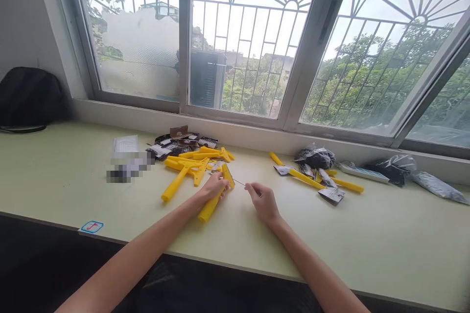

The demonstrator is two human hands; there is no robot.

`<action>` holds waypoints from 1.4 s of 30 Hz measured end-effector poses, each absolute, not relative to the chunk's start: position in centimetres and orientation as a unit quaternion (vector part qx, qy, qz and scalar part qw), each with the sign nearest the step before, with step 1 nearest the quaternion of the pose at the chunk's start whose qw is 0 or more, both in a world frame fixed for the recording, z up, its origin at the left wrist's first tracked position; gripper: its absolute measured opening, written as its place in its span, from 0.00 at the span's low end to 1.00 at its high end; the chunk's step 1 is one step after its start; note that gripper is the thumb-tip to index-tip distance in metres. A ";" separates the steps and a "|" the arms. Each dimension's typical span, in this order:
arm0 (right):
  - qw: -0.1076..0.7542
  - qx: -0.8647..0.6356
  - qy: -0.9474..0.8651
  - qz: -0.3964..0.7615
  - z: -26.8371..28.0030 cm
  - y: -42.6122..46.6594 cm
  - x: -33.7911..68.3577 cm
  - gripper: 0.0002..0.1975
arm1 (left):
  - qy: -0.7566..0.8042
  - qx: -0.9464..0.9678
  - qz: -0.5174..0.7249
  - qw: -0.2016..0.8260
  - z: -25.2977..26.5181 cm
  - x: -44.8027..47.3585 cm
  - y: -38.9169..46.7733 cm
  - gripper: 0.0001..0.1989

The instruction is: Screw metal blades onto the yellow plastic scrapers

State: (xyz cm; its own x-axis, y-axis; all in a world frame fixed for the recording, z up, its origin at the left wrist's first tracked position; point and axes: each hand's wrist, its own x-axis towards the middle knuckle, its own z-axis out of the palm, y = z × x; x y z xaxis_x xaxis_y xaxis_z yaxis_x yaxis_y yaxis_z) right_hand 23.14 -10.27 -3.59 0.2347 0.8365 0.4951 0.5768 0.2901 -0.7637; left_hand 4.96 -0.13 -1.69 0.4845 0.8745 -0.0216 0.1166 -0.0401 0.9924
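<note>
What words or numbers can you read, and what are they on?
None clearly.
Sticker at the table edge: one red mark, unclear whether letter or number.
Dark packets, silvery packet: any print is too small.
Yellow tool in the left hand: no words visible.

Daylight enters through a wide sliding window [185, 34] with a barred grille [242, 39] outside, above a pale-green table [367, 249].

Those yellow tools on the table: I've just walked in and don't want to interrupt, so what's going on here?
The person's left hand grips one yellow tool near its head, and the right hand holds a thin rod toward that head; contact is too small to tell. More yellow tools lie to the left, others to the right among small packets.
</note>
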 end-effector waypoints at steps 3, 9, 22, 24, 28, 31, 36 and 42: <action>0.512 -0.594 -0.607 0.126 -3.6 -10.2 23.2 0.23 | 0.384 0.655 0.304 0.576 -1.8 5.0 0.0 0.09; 0.502 -0.596 -0.611 0.139 -3.6 -10.2 23.1 0.22 | 0.378 0.679 0.289 0.559 -1.7 4.9 -0.1 0.10; 0.457 -0.646 -0.599 0.126 -2.7 -10.0 23.2 0.24 | 0.349 0.735 0.274 0.513 -1.8 4.5 -0.1 0.10; 0.438 -0.664 -0.594 0.122 -2.5 -10.0 23.5 0.25 | 0.351 0.746 0.267 0.499 -1.5 4.5 -0.3 0.10; 0.441 -0.644 -0.611 0.132 -2.6 -9.9 24.0 0.23 | 0.351 0.751 0.264 0.492 -1.0 4.5 -0.6 0.09; 0.451 -0.622 -0.626 0.131 -2.8 -10.0 24.1 0.21 | 0.360 0.744 0.263 0.498 -0.8 4.4 -0.8 0.09; 0.430 -0.598 -0.675 0.050 -2.8 -10.4 24.0 0.17 | 0.354 0.734 0.262 0.517 -0.8 4.4 -0.8 0.09; 0.333 -0.579 -0.735 -0.115 -2.6 -10.4 23.2 0.16 | 0.359 0.737 0.272 0.505 -1.4 4.4 -0.1 0.08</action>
